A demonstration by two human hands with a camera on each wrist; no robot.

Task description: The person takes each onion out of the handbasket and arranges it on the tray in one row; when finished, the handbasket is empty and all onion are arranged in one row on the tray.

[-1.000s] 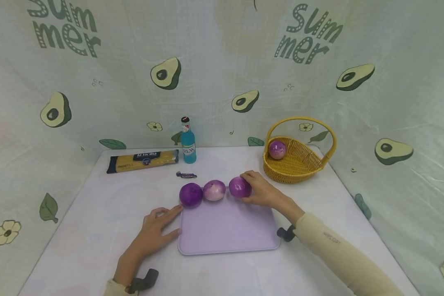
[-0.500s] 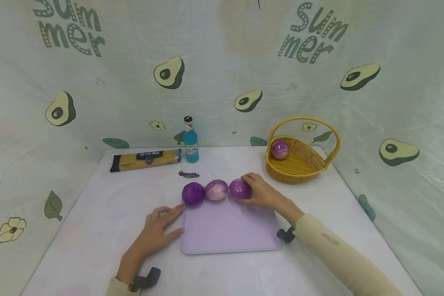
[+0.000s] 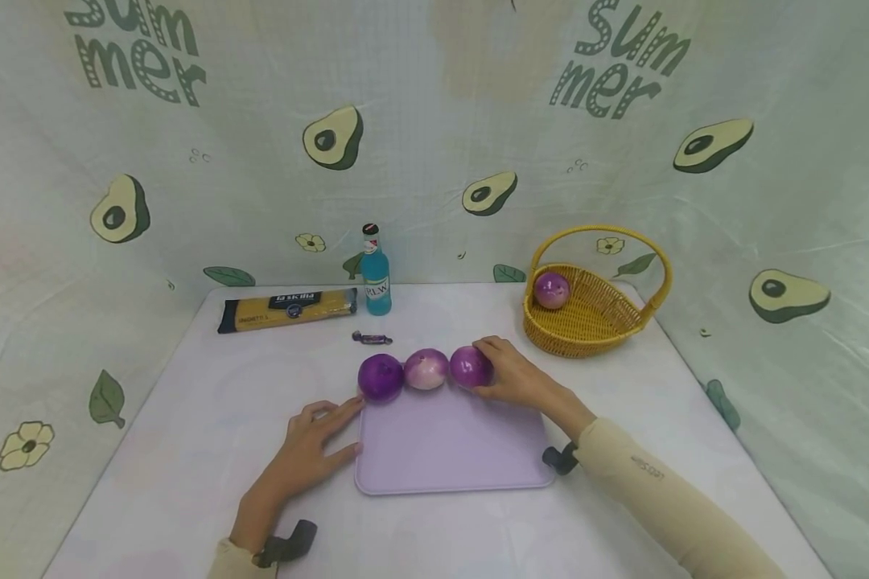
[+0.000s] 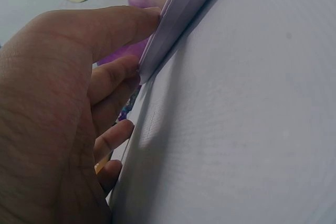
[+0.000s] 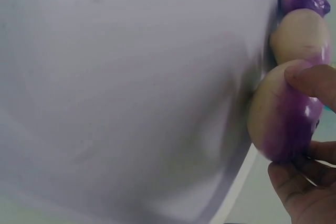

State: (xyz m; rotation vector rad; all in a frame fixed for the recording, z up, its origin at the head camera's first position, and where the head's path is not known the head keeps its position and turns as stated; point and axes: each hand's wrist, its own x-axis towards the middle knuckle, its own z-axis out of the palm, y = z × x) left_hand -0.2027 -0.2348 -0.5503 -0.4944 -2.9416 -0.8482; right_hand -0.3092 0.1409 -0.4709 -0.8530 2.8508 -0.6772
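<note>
My right hand (image 3: pixel 510 374) grips a purple onion (image 3: pixel 471 367) at the back right of a lilac tray (image 3: pixel 452 450). In the right wrist view its thumb lies on the onion's near side, with fingers round the darker end. Right beside that onion is a paler purple-and-white onion (image 3: pixel 426 369), then a dark purple onion (image 3: pixel 380 378) at the tray's back left corner, so the three form a row. My left hand (image 3: pixel 307 450) lies at the tray's left edge with fingers spread. In the left wrist view, thumb and forefinger tips touch the tray's rim (image 4: pixel 168 30).
A yellow wicker basket (image 3: pixel 586 342) with a tall handle stands at the back right, another purple onion (image 3: pixel 552 289) inside. Behind the tray lie a wrapped candy (image 3: pixel 372 338) and a spaghetti pack (image 3: pixel 287 310). A blue bottle (image 3: pixel 376 281) stands upright beside the pack.
The onion in my right hand has shifted slightly left, closer to the middle onion. My left hand stays at the tray's edge. The head view has swung a little.
</note>
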